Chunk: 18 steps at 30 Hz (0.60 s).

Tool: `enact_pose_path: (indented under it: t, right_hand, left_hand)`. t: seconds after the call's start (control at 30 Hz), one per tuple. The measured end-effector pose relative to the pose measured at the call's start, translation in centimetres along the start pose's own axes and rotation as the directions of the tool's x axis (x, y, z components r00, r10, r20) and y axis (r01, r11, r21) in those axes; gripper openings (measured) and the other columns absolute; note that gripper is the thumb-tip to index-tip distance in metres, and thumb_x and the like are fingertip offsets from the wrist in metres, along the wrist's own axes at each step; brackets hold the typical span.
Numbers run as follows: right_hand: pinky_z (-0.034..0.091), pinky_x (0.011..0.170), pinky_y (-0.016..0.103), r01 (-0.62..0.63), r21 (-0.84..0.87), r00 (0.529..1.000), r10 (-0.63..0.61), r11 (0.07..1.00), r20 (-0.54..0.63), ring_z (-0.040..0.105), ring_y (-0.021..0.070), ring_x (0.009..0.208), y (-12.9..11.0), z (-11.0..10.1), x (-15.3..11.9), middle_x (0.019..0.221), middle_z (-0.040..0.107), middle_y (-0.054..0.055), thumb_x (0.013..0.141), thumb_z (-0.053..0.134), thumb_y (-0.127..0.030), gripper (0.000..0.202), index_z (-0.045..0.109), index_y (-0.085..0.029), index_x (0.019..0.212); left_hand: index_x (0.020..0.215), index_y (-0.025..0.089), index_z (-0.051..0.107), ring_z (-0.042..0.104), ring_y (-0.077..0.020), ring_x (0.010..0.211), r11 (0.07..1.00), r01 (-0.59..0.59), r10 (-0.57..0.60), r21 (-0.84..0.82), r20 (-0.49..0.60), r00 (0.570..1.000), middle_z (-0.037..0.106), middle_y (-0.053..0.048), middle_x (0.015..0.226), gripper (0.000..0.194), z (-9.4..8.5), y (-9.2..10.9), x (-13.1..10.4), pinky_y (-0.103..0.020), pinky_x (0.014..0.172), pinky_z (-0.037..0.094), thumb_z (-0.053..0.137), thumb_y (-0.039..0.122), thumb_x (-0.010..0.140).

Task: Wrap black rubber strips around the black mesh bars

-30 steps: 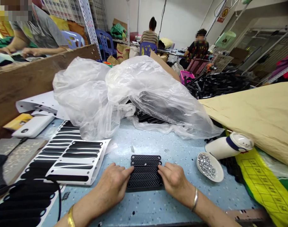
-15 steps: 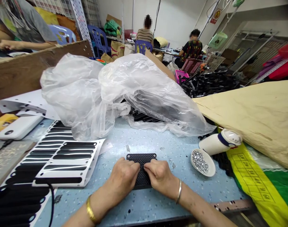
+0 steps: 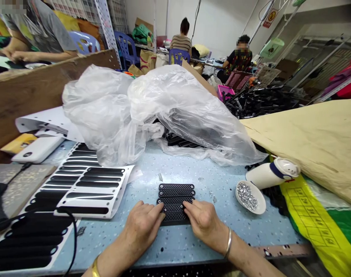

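The black strips (image 3: 177,201) lie side by side on the speckled bench (image 3: 169,248), directly between my left grip (image 3: 142,221) and my right grip (image 3: 207,219), their long axes running left to right. Neither hand is clearly nearer: each comes in at one end of the nearer strips. Both grips are closed, thumb against bent fingers, tips touching the strip ends; I cannot tell whether anything small is pinched inside.
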State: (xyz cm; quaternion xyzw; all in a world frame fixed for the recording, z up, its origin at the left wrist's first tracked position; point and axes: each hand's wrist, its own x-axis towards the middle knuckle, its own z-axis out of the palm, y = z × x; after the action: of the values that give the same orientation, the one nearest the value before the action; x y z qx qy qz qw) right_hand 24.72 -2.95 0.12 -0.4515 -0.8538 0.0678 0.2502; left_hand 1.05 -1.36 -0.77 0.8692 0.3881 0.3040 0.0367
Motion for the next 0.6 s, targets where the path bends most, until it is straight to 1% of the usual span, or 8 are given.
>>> enact_pose_path:
  t: [0.1, 0.23, 0.4, 0.5, 0.6]
  right_hand:
    - [0.038, 0.053, 0.031, 0.059, -0.047, 0.998, -0.058, 0.997, 0.028, 0.054, 0.0182, 0.058, -0.1, -0.1, -0.5, 0.069, 0.062, 0.006, 0.094, 0.039, -0.007, 0.033, 0.065, -0.006, 0.114]
    - [0.037, 0.054, 0.033, 0.108, -0.126, 0.987, -0.090, 0.986, 0.135, 0.053, 0.0188, 0.059, -0.1, -0.4, -0.8, 0.070, 0.061, 0.007, 0.086, 0.039, -0.001, 0.040, 0.063, -0.006, 0.118]
    - [0.035, 0.056, 0.034, 0.168, -0.197, 0.969, -0.126, 0.966, 0.211, 0.053, 0.0200, 0.063, 0.1, -0.8, -1.0, 0.073, 0.062, 0.007, 0.078, 0.044, -0.001, 0.047, 0.059, -0.005, 0.122]
    - [0.034, 0.058, 0.034, 0.194, -0.219, 0.957, -0.135, 0.956, 0.258, 0.052, 0.0201, 0.064, 0.1, -0.9, -1.0, 0.076, 0.062, 0.008, 0.075, 0.047, -0.001, 0.052, 0.056, -0.003, 0.126]
    - [0.035, 0.060, 0.036, 0.210, -0.239, 0.942, -0.131, 0.948, 0.309, 0.051, 0.0203, 0.065, 0.0, -1.2, -1.0, 0.077, 0.062, 0.009, 0.076, 0.048, -0.002, 0.053, 0.054, -0.001, 0.129]
  left_hand:
    - [0.114, 0.014, 0.059, 0.054, -0.0157, 0.052, 0.998, -0.059, 0.059, 0.013, 0.012, 0.998, 0.060, 0.001, 0.061, 0.026, -0.4, 0.3, -0.2, -0.033, 0.058, 0.037, 0.042, 0.010, 0.095]
    - [0.110, 0.015, 0.061, 0.052, -0.0172, 0.052, 0.994, -0.088, 0.083, 0.069, 0.076, 0.994, 0.059, 0.000, 0.060, 0.031, -0.8, 0.4, -0.1, -0.034, 0.060, 0.037, 0.038, 0.006, 0.091]
    - [0.109, 0.014, 0.061, 0.049, -0.0165, 0.051, 0.988, -0.138, 0.132, 0.068, 0.086, 0.987, 0.059, 0.000, 0.060, 0.033, -1.1, -0.1, -0.6, -0.033, 0.058, 0.032, 0.037, 0.003, 0.091]
    - [0.114, 0.013, 0.060, 0.051, -0.0170, 0.052, 0.989, -0.135, 0.126, 0.065, 0.126, 0.984, 0.059, -0.001, 0.062, 0.034, -1.2, -0.1, -1.0, -0.033, 0.058, 0.031, 0.036, 0.003, 0.092]
    - [0.120, 0.012, 0.059, 0.052, -0.0180, 0.056, 0.987, -0.126, 0.109, 0.097, 0.167, 0.980, 0.059, -0.002, 0.065, 0.032, -1.3, 0.2, -1.3, -0.034, 0.060, 0.031, 0.039, 0.010, 0.095]
